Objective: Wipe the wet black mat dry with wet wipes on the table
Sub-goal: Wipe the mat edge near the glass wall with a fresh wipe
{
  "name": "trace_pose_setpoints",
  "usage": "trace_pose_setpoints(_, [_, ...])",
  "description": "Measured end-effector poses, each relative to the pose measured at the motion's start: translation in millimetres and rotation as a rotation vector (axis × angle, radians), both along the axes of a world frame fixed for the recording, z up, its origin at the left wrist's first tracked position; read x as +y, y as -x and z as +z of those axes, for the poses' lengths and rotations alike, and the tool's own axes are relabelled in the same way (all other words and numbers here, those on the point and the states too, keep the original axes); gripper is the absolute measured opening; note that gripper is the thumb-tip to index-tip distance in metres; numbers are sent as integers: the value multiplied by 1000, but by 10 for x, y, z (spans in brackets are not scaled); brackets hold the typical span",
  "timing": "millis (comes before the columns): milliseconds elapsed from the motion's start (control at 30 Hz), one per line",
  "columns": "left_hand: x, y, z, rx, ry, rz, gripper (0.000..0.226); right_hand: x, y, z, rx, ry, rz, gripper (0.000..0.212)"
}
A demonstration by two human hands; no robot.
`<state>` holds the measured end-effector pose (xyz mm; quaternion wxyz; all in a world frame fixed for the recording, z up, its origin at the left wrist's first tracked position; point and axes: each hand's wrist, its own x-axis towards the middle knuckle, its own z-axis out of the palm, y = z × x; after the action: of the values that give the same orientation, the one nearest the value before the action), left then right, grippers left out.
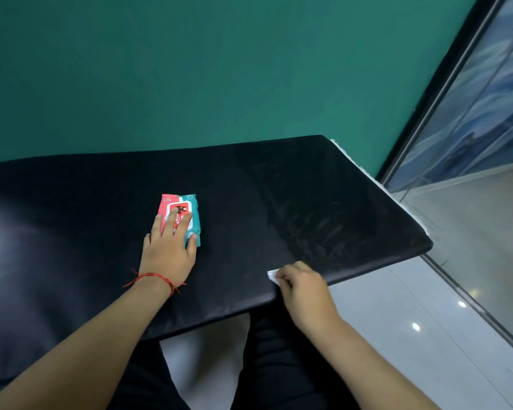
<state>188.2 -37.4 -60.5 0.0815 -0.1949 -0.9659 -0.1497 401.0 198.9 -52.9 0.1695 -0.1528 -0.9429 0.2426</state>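
Pressing the left hand (pixel 168 250) flat on the pack of wipes (pixel 180 213), mid black mat (pixel 308 202). Pinching 1 white wipe (pixel 273 275) in the curled right hand (pixel 301 284) at the near edge. Could smear instead of drying, being damp; could slip off that edge.

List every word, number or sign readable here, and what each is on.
"10": sideways on the red corner of the red and teal plastic wet wipes pack.
The white label on that pack: blurred, partly under the fingers of the left hand, unreadable.
No text on the black padded mat or the white wipe pinched in the right hand.
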Motion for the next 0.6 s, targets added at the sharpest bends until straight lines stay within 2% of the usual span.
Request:
trace_pose_setpoints(100, [-15, -6, 12, 4, 8, -2, 57, -353, 52, -65, -1, -38, 111, 22])
trace_pose_setpoints(167, [-29, 0, 7, -4, 3, 4, 57, -294, 111, -28, -7, -39, 152, 18])
trace_pose_setpoints(233, [-32, -7, 9, -9, -3, 19, 56, -42, 148, -9, 24, -72, 80, 16])
trace_pose_setpoints(400, [-40, -27, 8, -5, -9, 114, 54, 599, 113, -58, -17, -191, -202, 36])
trace_pose_setpoints(500, [-31, -13, -4, -15, 4, 129, 55, 346, 183, -17, -25, -212, -187, 25])
trace_pose_setpoints(600, [-26, -14, 5, -11, -4, 124, 55, -156, 223, 46, 9, -156, -28, 13])
